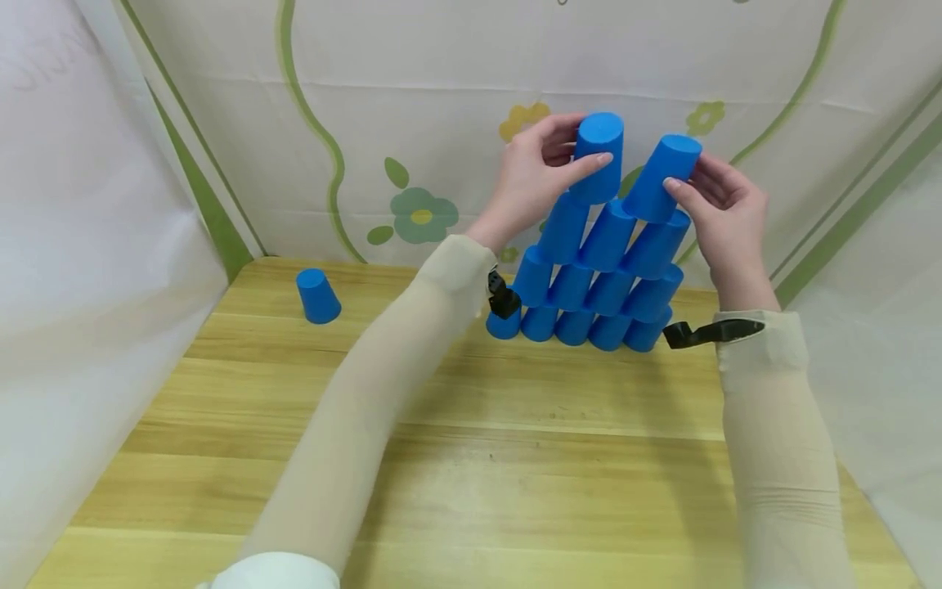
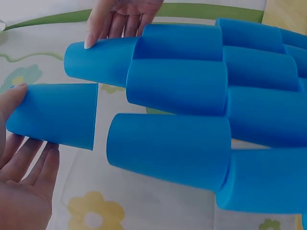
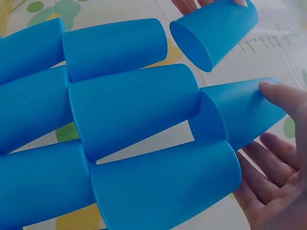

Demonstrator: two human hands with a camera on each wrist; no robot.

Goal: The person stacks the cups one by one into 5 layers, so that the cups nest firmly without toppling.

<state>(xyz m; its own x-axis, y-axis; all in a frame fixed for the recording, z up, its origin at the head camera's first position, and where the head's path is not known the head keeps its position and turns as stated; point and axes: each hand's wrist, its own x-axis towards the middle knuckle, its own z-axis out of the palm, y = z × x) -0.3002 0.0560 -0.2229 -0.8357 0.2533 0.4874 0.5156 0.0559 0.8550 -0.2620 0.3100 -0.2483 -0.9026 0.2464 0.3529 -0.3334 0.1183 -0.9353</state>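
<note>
A pyramid of upside-down blue cups [image 1: 574,286] stands in rows on the wooden table, with three cups in its upper row. My left hand [image 1: 533,172] pinches an upside-down blue cup [image 2: 55,112] between thumb and fingers, over the left part of that row. In the left wrist view a gap shows between this cup's rim and the stack. My right hand [image 1: 728,213] grips another upside-down cup [image 3: 240,110] by its sides. Its rim sits against the bases of the middle and right cups in the upper row, slightly tilted in the head view.
One more blue cup [image 1: 318,296] stands upside down alone at the table's back left. Behind the pyramid hangs a white curtain [image 1: 441,123] with printed flowers, and white cloth [image 1: 81,270] flanks the table. Black wrist straps [image 1: 714,331] sit over the sleeves.
</note>
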